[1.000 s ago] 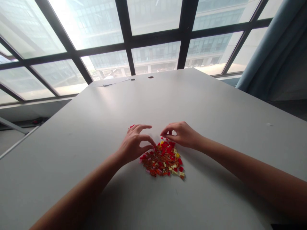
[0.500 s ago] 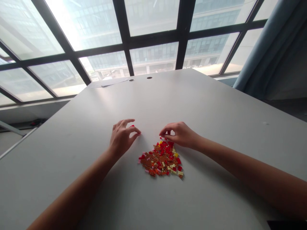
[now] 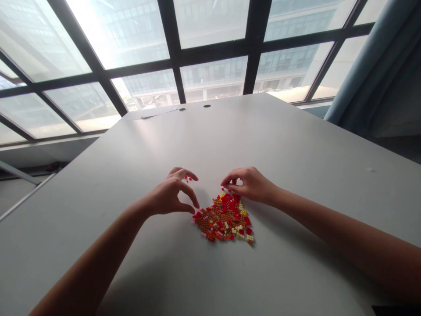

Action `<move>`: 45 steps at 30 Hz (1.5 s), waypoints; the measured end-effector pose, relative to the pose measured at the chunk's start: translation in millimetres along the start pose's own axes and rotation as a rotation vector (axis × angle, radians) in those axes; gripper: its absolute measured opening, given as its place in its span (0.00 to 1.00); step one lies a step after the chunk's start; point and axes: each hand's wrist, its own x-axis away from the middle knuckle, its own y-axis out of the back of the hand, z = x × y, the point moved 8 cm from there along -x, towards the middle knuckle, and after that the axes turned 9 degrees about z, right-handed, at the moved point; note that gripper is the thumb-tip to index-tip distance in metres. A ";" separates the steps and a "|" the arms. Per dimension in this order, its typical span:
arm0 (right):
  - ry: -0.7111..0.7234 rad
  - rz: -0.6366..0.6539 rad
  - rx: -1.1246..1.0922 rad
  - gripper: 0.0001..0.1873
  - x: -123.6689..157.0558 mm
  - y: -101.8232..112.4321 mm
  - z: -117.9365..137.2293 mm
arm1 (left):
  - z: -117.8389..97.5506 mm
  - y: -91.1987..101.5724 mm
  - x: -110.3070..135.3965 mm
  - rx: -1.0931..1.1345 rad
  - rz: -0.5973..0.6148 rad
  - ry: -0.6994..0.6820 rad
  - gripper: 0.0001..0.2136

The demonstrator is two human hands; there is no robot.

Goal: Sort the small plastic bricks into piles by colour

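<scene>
Head view: toy bricks point(image 3: 223, 219) heaped on the tabletop point(image 3: 296, 149) lie just right of the left hand point(image 3: 169, 196), fingers slightly parted, seemingly empty, while the right hand point(image 3: 251, 183) pinches by the far edge, contents unclear.

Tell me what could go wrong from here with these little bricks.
1. The left hand has its thumb and forefinger at the left edge of the crowded brick pile, so it might nudge neighbouring bricks loose.
2. Small red pieces lie beyond that hand, partly hidden by its fingers; a sweep could scatter them.
3. The right hand is close above the pile's far end and might disturb bricks there.
</scene>
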 end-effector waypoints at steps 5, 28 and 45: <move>0.007 0.004 -0.013 0.08 0.0 -1.1 0.9 | -8.4 -8.3 -2.9 0.010 0.045 0.003 0.04; 0.029 0.018 -0.045 0.09 1.9 -1.4 8.1 | -24.2 -11.9 2.2 -0.053 0.117 0.062 0.04; 0.039 0.018 -0.042 0.08 1.6 -2.2 9.3 | -27.1 -18.3 1.3 -0.013 0.127 0.010 0.03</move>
